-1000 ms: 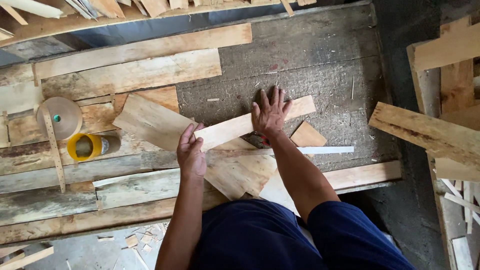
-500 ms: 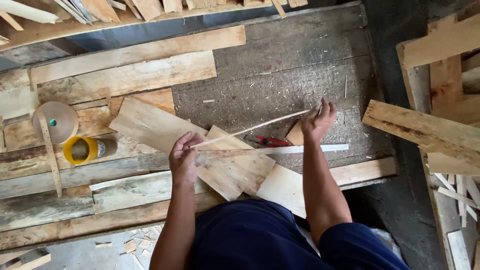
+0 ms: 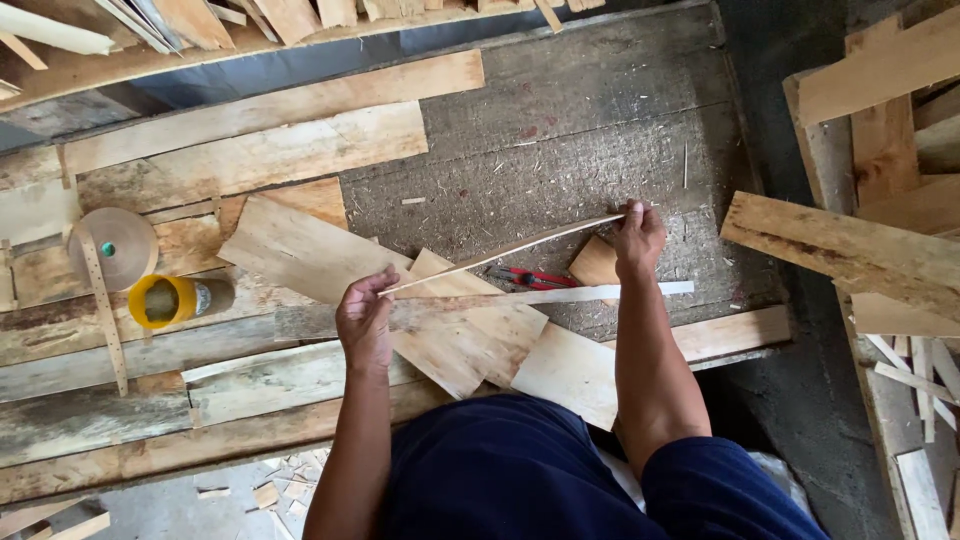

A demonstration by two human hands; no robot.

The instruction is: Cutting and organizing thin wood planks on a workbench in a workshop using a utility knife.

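I hold a thin wooden board [image 3: 505,251] edge-on above the floor, so it shows as a narrow strip. My left hand [image 3: 364,318] grips its near left end. My right hand [image 3: 638,238] grips its far right end. Under it lie several flat plywood offcuts [image 3: 300,245], a long pale wooden strip [image 3: 590,294] and a red-handled tool [image 3: 535,278], partly hidden by the board.
A yellow can [image 3: 172,299] lies on its side at the left beside a round brown tape roll [image 3: 112,245]. Rough planks [image 3: 250,160] cover the left floor. Stacked boards [image 3: 850,245] crowd the right side. Dark knees fill the bottom.
The board lay flat under both hands a second ago; now it is lifted and turned on edge. My right hand has slid out to its right end.
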